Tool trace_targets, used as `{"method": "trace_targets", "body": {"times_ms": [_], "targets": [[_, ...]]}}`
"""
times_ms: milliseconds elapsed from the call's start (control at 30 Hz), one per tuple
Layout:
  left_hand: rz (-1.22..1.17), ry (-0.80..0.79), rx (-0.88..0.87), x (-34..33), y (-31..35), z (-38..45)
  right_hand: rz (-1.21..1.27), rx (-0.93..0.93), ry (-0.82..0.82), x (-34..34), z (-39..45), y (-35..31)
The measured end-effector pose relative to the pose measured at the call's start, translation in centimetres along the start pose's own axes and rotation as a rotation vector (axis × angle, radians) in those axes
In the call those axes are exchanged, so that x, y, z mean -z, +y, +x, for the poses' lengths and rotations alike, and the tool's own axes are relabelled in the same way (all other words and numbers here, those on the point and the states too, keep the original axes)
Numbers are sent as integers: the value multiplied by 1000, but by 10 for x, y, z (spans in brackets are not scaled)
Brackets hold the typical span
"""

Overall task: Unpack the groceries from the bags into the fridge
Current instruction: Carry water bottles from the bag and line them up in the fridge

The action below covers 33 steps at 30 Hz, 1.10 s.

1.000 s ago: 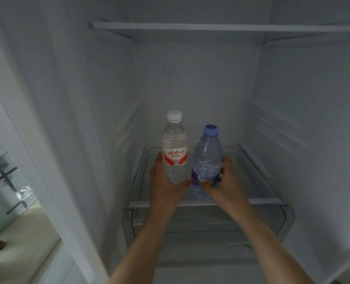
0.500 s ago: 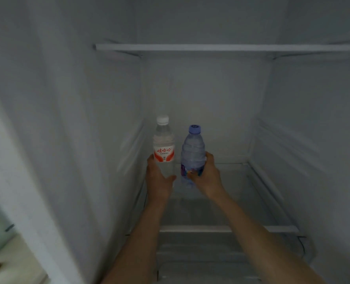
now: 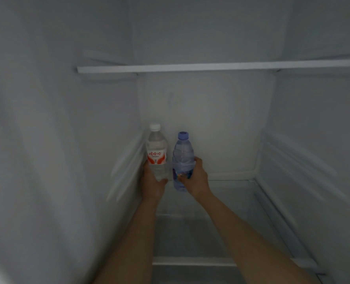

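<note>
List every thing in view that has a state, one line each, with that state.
Red-label bottle: upright, white cap on, held at its lower body.
Blue-cap bottle: upright, capped, held at its lower body, close beside the other.
Left hand: grips the red-label bottle.
Right hand: grips the blue-cap bottle.
Glass shelf: bare where visible.
Upper shelf: in place; top not visible.

Hidden behind the left hand (image 3: 152, 182): the base of the white-capped bottle (image 3: 157, 152). Covered by the right hand (image 3: 194, 179): much of the label on the blue-capped bottle (image 3: 182, 158). Too small to read: the red label's print. Cut off at the bottom edge: both forearms. Cropped at right: the upper shelf (image 3: 211, 67). Smeared with blur: the fridge's left wall (image 3: 47, 160).
</note>
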<state>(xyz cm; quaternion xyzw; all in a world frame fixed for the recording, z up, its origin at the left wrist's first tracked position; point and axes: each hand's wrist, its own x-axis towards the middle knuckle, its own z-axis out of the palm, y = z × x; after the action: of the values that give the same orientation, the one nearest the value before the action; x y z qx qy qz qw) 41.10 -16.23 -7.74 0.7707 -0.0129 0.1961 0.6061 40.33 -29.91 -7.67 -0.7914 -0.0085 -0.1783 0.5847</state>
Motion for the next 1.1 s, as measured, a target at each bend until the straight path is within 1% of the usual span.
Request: {"method": "trace_targets", "body": {"times_ms": [100,133,200,267,367,467,533,633,767,833,1000,1100], "targets": [[53,34,12,-4,-2,2,-22,3,-12,-2,-1,-2],[68,41,10,-5,-2,2,51,-1,-6,-1,-3,-3],[117,54,1,-5,-2,-1,49,14,17,-1,-3,2],[164,91,16,-4,-1,-6,12,-7,11,-1,-3,2],[197,200,42,-4,2,-21,-58,-20,-10,1,-8,-1],[197,258,27,-2,8,-39,-90,-30,37,13,-21,-4],[153,261,15,0,15,-57,-130,-39,69,27,-32,-7],[105,194,-43,0,28,-89,-136,-51,131,48,-60,-17],[79,62,-207,7,42,-131,-98,-26,226,71,-116,-32],[45,-22,-257,11,47,-156,-116,0,267,82,-151,-37],[-10,-189,-272,25,50,-237,-258,7,363,110,-257,-39],[-8,-311,-277,35,46,-291,-283,-5,436,122,-328,-37]]}}
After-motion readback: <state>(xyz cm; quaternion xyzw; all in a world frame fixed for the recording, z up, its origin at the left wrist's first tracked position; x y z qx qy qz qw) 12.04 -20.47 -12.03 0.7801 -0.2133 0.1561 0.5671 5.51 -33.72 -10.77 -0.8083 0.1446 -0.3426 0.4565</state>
